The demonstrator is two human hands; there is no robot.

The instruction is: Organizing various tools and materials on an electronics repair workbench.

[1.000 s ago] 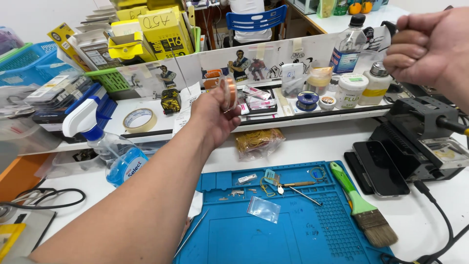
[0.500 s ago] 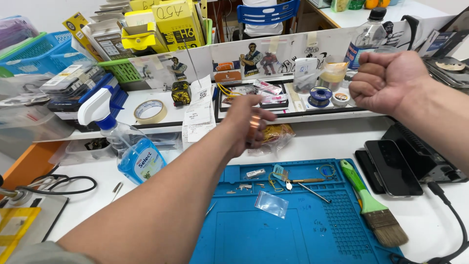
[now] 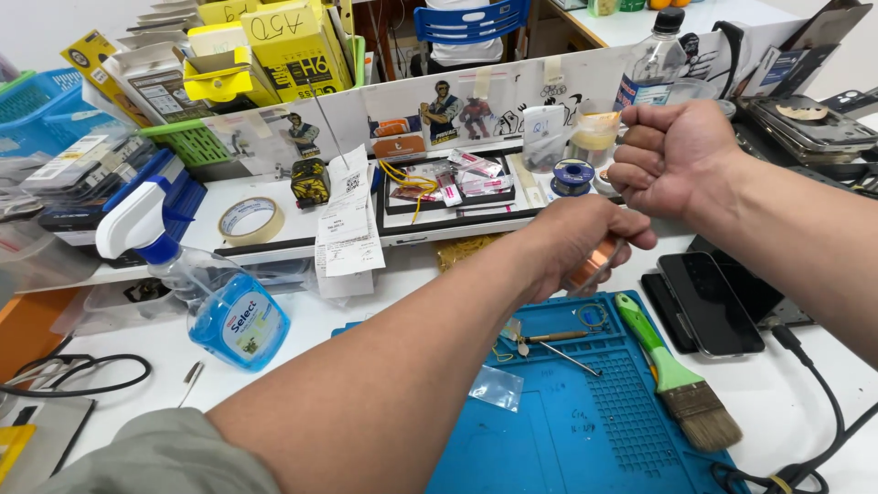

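1. Head view: copper wire spool [image 3: 593, 263] sat in the left hand [image 3: 576, 242], above the far edge of the blue mat [image 3: 585, 430], its flat face tilted toward the upper right.
2. Left hand curled around the spool, fingers closed on its rim; this hand was the nearer one, in full contact.
3. Right hand [image 3: 668, 155] lay up and to the right of the spool, close but apart, clenched in a fist; whether it pinched a wire end, could not tell.
4. Green-handled brush [image 3: 677, 380] and dark phone [image 3: 709, 302] lay on the right, below both hands.
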